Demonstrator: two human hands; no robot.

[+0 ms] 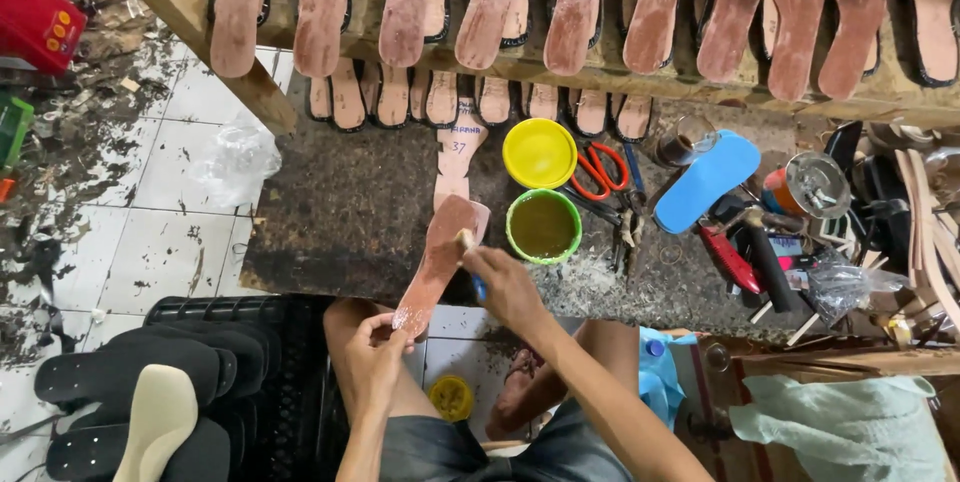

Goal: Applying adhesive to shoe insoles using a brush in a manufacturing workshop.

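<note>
- Your left hand (375, 354) pinches the heel end of a brown insole (437, 260), holding it slanted over the near edge of the tabletop (340, 212).
- Your right hand (510, 282) is closed on a small brush (467, 242) whose tip touches the insole's upper half.
- Just right of the insole stands one open green pot of glue (543, 226); beyond the pot lies its yellow lid (539, 153).
- The insole looks wet and dark over most of its face, so I judge the coating well along, with the heel end by your fingers left.
- Beyond the pot, ten coated insoles (575, 2) lean along the wooden rail, apparently done.
- One pair of red-handled scissors (600, 170) and one blue insole (708, 180) lie right of the pot.
</note>
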